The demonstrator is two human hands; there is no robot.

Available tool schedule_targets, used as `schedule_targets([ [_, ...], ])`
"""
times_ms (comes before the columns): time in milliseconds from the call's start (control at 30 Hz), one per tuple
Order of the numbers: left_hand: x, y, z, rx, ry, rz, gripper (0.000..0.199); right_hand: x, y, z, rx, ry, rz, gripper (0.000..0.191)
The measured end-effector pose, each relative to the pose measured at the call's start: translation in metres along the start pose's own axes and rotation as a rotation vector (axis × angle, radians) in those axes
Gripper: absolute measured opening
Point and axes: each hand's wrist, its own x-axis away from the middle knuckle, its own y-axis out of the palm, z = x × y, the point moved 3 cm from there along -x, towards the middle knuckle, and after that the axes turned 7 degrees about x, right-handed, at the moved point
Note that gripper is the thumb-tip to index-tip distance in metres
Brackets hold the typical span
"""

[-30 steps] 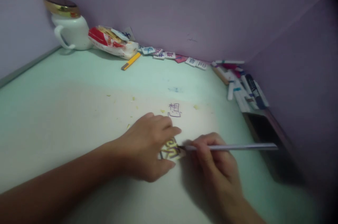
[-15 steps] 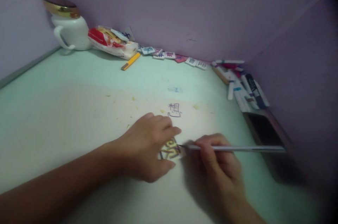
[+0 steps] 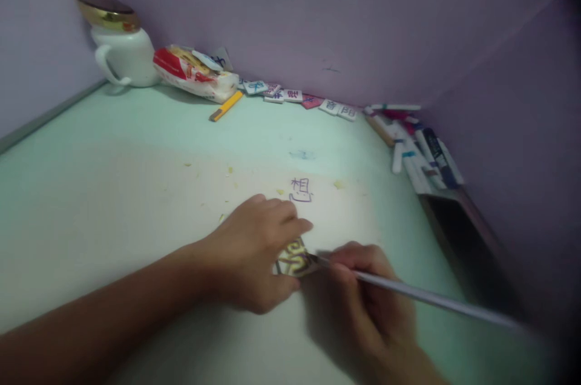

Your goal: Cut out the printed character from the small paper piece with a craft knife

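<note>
My left hand [image 3: 256,255] grips a small square block [image 3: 295,259] between thumb and fingers and keeps it against the table. A yellowish character with dark outlines shows on the block's face; the rest is covered by my fingers. My right hand [image 3: 370,297] pinches a slim silver craft knife [image 3: 431,295], its dark tip touching or very near the block's right edge. The knife's long handle slopes down to the right and blurs at its end. Just beyond my left hand, a purple handwritten character [image 3: 301,189] is on the pale surface.
Small yellow shavings [image 3: 337,184] are scattered on the tabletop [image 3: 113,203]. Along the back wall are a white mug [image 3: 129,58] with a gold-rimmed lid, a red-and-white packet [image 3: 195,73], a yellow stick [image 3: 226,106] and several character tiles [image 3: 293,95]. Markers [image 3: 408,155] and a dark phone-like slab [image 3: 467,246] lie at right.
The knife's handle end has swung down toward me, and my right hand has shifted slightly down and left. Its tip stays at the block. My left hand keeps its hold.
</note>
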Motion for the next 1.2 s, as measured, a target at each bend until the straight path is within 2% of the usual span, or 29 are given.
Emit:
schedule_targets([
  [133,0.000,0.000,0.000,-0.002,0.010,0.000,0.042,0.000,0.000,-0.003,0.016,0.086,0.074,0.015],
  [267,0.001,0.000,0.000,0.011,0.012,-0.008,0.043,-0.004,-0.003,-0.002,0.084,0.058,0.059,0.016],
  [333,0.001,0.000,0.000,0.019,0.011,-0.011,0.043,-0.005,-0.004,0.002,0.089,0.095,0.062,0.019],
  [567,0.002,-0.001,0.000,0.013,0.032,-0.016,0.047,-0.008,-0.003,0.016,-0.169,0.417,0.013,0.033],
  [733,0.002,-0.001,0.000,0.007,0.037,-0.001,0.046,-0.007,-0.003,0.013,-0.283,0.478,0.013,0.037],
  [867,0.001,-0.001,-0.001,0.007,0.036,0.003,0.049,-0.001,-0.003,0.017,-0.340,0.450,0.101,0.030],
  [1000,0.002,-0.001,0.001,0.013,0.029,0.001,0.049,0.001,-0.002,0.017,-0.236,0.350,0.163,0.022],
  [1200,0.001,-0.001,0.002,0.010,0.034,0.016,0.041,-0.001,-0.004,0.001,-0.047,0.102,0.113,0.015],
])
